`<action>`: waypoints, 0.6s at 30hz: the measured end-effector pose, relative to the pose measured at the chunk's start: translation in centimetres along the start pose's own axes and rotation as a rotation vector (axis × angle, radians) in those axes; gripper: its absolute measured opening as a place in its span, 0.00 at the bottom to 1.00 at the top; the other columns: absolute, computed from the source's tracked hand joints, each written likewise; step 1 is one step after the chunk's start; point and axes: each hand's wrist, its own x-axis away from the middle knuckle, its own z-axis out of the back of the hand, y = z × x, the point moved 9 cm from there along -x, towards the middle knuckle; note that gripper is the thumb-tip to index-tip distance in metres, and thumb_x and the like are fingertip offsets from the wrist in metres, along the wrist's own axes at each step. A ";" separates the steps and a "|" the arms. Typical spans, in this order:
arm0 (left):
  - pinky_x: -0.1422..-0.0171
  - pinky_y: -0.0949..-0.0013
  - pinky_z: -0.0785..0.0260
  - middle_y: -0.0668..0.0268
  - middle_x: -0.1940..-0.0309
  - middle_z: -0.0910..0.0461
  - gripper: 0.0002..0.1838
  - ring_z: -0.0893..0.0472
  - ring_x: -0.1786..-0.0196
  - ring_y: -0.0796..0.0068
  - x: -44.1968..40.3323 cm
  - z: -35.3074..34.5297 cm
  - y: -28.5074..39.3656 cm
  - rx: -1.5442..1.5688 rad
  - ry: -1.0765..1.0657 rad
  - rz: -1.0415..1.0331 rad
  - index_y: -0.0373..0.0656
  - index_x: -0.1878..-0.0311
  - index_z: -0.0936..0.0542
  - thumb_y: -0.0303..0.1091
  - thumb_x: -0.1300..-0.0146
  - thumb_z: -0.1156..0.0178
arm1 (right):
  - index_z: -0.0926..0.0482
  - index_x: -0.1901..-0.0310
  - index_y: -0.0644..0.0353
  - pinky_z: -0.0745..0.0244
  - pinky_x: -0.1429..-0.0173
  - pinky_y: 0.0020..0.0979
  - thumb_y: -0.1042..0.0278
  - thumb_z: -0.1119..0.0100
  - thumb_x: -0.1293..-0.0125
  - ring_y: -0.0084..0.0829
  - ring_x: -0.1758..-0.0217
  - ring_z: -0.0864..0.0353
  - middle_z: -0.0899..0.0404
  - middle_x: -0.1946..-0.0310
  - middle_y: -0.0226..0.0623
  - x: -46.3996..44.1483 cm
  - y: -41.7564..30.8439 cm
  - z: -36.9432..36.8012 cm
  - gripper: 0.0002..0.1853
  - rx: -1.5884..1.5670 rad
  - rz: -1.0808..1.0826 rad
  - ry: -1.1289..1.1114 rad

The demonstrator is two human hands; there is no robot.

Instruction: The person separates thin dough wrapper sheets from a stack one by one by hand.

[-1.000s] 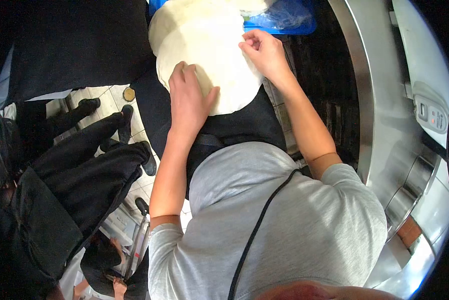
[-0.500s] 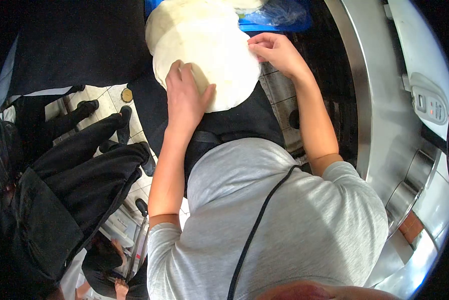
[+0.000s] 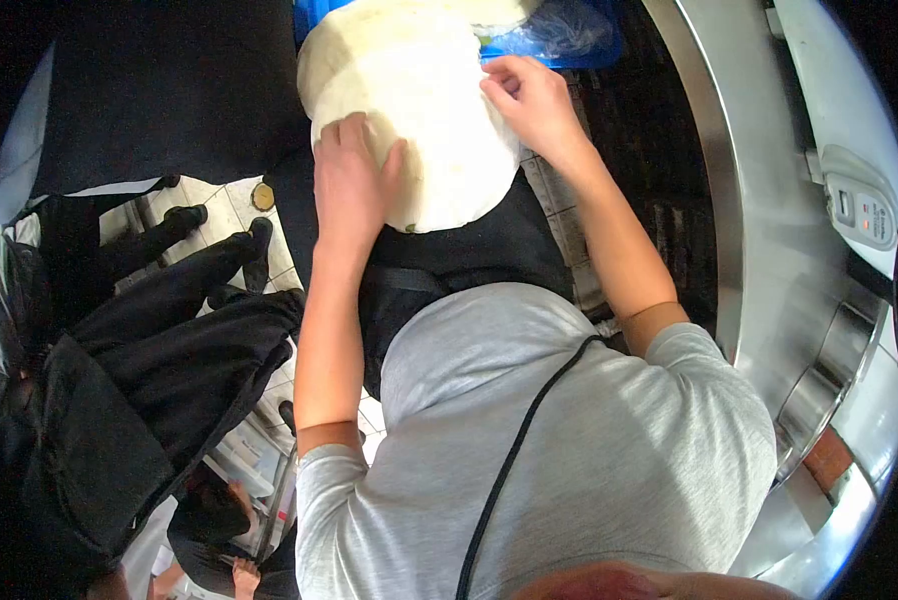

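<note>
Pale, round, flat sheets like dough [image 3: 429, 130] lie overlapped at the top centre, partly over a blue tray [image 3: 579, 52]. My left hand [image 3: 349, 175] rests on the left part of the sheets, its fingers and thumb spread. At the right edge of the sheets, my right hand [image 3: 534, 100] has its thumb and forefinger close together. Whether a bit of the sheet's edge is between those fingertips is too small to tell. Clear plastic wrap [image 3: 569, 28] lies in the tray.
Two people in dark clothes, one [image 3: 169, 370] at the left and another [image 3: 214, 535] at the lower left, stand nearby. A curved metal counter edge [image 3: 714, 130] runs down the right, with a white device [image 3: 859, 205] beyond. A small round object [image 3: 263, 196] lies on the floor.
My left hand has slid slightly left on the sheets. My right hand moved out to the right, then back in and up toward the sheet's edge.
</note>
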 end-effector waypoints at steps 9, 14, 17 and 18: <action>0.27 0.44 0.24 0.40 0.36 0.16 0.21 0.18 0.31 0.36 -6.6 -1.4 -2.1 0.060 0.080 -0.098 0.31 0.32 0.19 0.37 0.19 0.37 | 0.10 0.41 0.64 0.20 0.30 0.47 0.53 0.24 0.27 0.50 0.40 0.13 0.10 0.48 0.49 -3.7 -3.4 -4.7 0.24 0.137 0.240 0.087; 0.24 0.44 0.27 0.41 0.37 0.14 0.23 0.18 0.31 0.37 -8.0 -2.5 -1.2 0.023 0.065 -0.166 0.33 0.30 0.19 0.37 0.20 0.36 | 0.10 0.42 0.63 0.20 0.32 0.46 0.50 0.21 0.30 0.50 0.42 0.13 0.11 0.52 0.47 -4.7 -2.4 -5.2 0.25 0.140 0.204 0.066; 0.24 0.43 0.28 0.41 0.37 0.14 0.25 0.17 0.33 0.38 -8.7 -2.7 -1.0 -0.095 0.025 -0.138 0.34 0.30 0.18 0.39 0.23 0.32 | 0.10 0.43 0.62 0.20 0.33 0.46 0.50 0.19 0.32 0.48 0.43 0.13 0.11 0.54 0.45 -5.1 -2.3 -5.1 0.26 0.086 0.186 0.035; 0.24 0.43 0.28 0.41 0.37 0.14 0.25 0.17 0.33 0.38 -8.9 -2.9 -1.2 -0.094 0.022 -0.138 0.34 0.30 0.18 0.39 0.23 0.32 | 0.10 0.44 0.62 0.19 0.34 0.46 0.50 0.18 0.33 0.47 0.44 0.13 0.12 0.55 0.44 -5.3 -2.2 -5.1 0.26 0.050 0.170 0.015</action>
